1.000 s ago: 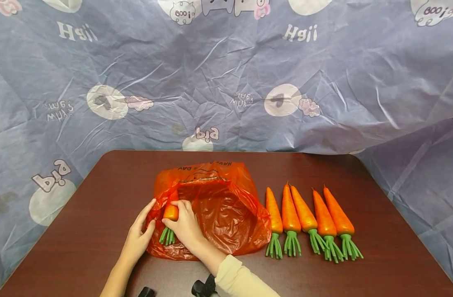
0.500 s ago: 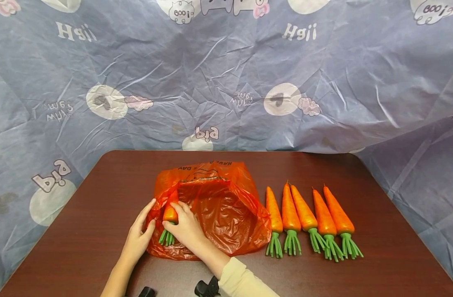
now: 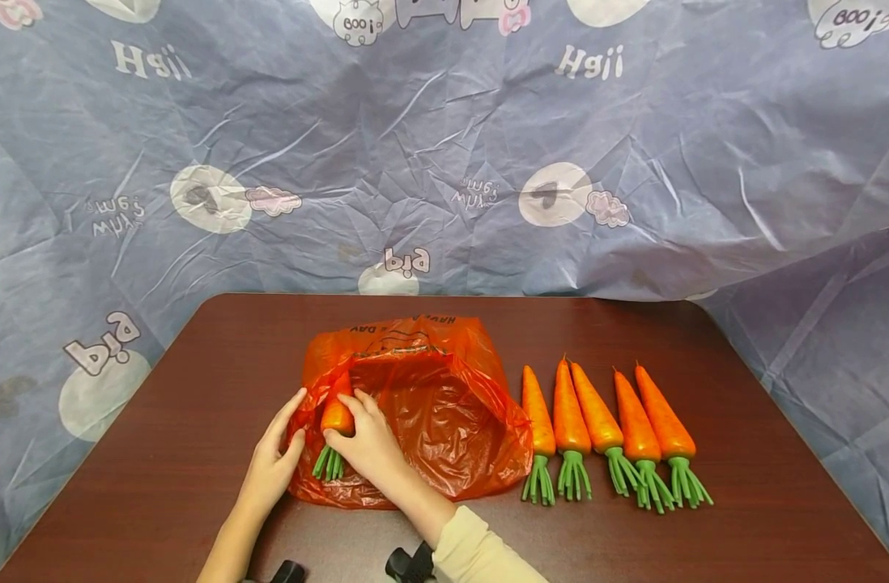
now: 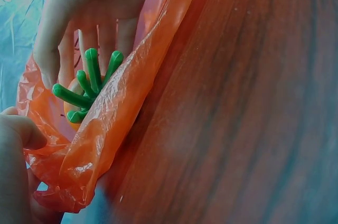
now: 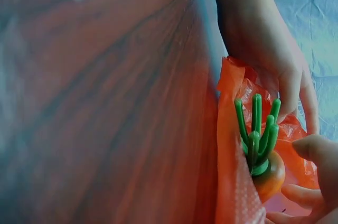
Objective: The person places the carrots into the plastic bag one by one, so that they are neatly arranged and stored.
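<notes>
- While I stand watching, the tapering, glossy orange carrot with stubby green stems [image 3: 338, 415] lies inside the thin, see-through red-orange plastic bag [image 3: 448, 437], left of centre in the frame, with its stems toward the lower edge.
- The right hand [image 3: 372, 445] has thumb and fingers set about the carrot's broad end, just above the stems; how firmly they press, I cannot tell.
- The left hand [image 3: 270, 474] is curled round the bag's left rim, and in the left wrist view the film bunches beside its thumb, at lower left.
- I'd judge the carrot light, stiff and hard to bruise, since its even shine and blunt stems look moulded. That smooth skin may be slippery, so the thick shoulder seems the surest hold, thumb on one side and fingers on the other.
- The stems look thin and splayed, a poorer grip, and the narrow tip would probably let the weight swing.
- The bag looks limp, feather-light and easily torn; I'd pinch a gathered fold of rim rather than a single layer.
- Five similar orange carrots [image 3: 597, 411] lie right of centre on the dark reddish-brown wooden table [image 3: 765, 502], each with its broad shoulder exposed.
</notes>
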Demonstrator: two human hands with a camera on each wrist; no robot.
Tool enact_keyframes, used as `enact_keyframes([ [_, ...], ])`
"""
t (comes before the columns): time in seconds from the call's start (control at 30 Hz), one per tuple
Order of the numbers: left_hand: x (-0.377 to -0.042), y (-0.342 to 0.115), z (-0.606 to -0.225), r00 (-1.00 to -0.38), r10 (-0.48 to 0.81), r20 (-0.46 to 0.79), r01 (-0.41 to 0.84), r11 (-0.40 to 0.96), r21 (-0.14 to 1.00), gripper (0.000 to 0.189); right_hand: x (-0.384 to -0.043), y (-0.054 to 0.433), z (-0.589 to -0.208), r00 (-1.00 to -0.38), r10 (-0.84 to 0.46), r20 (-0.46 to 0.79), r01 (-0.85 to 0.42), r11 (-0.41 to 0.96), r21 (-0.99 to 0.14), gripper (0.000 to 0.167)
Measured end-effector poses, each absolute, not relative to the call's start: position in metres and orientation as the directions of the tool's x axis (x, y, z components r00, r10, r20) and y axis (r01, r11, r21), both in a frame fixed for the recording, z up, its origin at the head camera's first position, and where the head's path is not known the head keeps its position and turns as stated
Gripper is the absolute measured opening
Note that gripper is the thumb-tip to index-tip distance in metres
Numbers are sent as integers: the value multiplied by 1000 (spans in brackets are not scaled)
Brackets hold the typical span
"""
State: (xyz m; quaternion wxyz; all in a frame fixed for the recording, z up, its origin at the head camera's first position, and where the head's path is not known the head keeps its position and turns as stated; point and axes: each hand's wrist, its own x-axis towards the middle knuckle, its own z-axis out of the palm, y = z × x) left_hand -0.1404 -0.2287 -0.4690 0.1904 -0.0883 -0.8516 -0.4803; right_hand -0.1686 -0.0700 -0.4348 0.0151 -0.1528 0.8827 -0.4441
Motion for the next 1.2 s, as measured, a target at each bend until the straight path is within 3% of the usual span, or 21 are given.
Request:
enact_keyframes([
  [0.5,-140,-229,-468,-912,-25,410,344,498,796,55,-170,-61,-424,-945,-292,145,-293,565,-771,44],
  [0.9,-141,-228,-468,-890,-18,455,386,501,774,52,-168,-54,-416,-972,-220,88,-210,629,-748,37],
  [1.2,-142,-229,-470,-893,-16,450,385,494,780,54,-168,-39,-407,-952,-268,147,-286,614,-736,34],
])
